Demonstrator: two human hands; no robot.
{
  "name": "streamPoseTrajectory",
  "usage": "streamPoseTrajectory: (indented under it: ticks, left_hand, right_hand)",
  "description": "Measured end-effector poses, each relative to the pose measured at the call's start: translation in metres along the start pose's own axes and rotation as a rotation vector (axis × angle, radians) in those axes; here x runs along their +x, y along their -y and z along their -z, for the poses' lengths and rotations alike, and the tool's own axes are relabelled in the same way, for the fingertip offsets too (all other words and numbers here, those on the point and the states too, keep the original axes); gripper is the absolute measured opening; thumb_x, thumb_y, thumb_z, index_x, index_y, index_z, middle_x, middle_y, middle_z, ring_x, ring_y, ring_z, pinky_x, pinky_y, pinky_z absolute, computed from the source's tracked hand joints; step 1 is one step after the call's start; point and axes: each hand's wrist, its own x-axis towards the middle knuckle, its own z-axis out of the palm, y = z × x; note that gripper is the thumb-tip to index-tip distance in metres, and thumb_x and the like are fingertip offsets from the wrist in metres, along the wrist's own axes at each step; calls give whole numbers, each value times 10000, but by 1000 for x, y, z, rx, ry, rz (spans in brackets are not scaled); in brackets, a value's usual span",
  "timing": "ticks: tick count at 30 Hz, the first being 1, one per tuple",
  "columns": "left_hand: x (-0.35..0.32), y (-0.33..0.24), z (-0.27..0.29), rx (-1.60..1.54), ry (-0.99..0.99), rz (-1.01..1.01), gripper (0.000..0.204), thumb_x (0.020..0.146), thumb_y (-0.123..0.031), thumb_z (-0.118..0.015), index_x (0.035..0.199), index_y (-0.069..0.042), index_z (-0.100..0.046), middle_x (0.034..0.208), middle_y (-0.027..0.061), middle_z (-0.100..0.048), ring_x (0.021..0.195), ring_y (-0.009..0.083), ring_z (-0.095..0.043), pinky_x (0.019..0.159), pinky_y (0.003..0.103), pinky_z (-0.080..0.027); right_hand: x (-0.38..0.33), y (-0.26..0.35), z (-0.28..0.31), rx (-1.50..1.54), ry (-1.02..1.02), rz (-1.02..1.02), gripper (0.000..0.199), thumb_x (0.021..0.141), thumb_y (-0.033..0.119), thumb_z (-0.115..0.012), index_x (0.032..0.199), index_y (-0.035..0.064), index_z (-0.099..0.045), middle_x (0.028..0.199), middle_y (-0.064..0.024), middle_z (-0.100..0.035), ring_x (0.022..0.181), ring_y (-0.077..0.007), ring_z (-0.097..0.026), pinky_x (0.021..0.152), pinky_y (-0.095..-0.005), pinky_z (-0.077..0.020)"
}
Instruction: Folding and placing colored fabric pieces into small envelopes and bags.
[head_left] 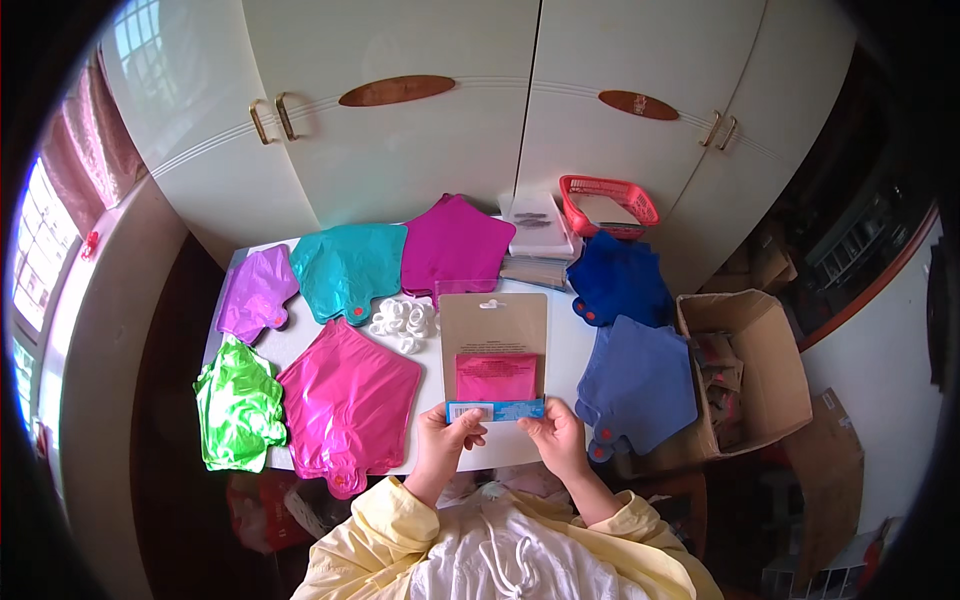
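Upright over the white table's near middle is a brown cardboard package card (493, 320) with a hang hole at its top. A folded pink foil piece (495, 377) shows on it, above a blue printed strip at its lower edge. My left hand (450, 440) pinches the lower left corner, and my right hand (556, 437) pinches the lower right one. Small white ribbon rolls (405, 318) lie behind the card. To its left is a stack of flat, pink, star-like foil balloons (350, 395); a slate-blue stack (645, 385) lies to its right.
More flat foil stacks lie around: green (240, 410), purple (258, 290), teal (350, 262), magenta (455, 245) and dark blue (622, 280). Clear bags (540, 225) and a red basket (610, 205) stand at the back. An open carton (770, 370) with packages adjoins the right edge.
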Motion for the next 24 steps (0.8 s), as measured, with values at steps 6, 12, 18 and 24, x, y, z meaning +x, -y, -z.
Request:
streamPoseTrajectory:
  ticks: [6,12,18,24]
  left_hand:
    - [1,0,-1,-42,-27,43,137,839,-135,-678,832,-16,-611,596,64,-608,464,118,-572,410,213,-435]
    - [0,0,-2,-4,-2,58,134,846,-143,-673,824,-30,-606,608,61,-615,496,121,-590,450,221,-455]
    - [2,12,0,-123,107,-133,127,848,-98,-671,928,-9,-632,812,56,-675,730,122,-643,650,263,-524]
    - [2,24,2,-202,138,-84,165,841,-42,-657,997,-7,-613,912,102,-683,819,176,-665,673,283,-536]
  right_hand:
    - [-3,-8,7,-28,40,166,448,836,16,-664,1206,-9,-411,957,-110,-635,854,-131,-631,764,-261,-516]
    - [-8,-8,7,-166,-19,105,269,814,13,-686,1060,-4,-579,914,-95,-657,838,-137,-650,738,-264,-535]
    - [-11,-6,6,-180,-69,119,197,829,-8,-663,1018,-3,-605,843,-69,-666,759,-118,-651,703,-245,-529]
    - [-13,-15,4,-134,-133,143,131,831,-14,-658,951,1,-611,789,-62,-661,727,-114,-658,659,-233,-529]
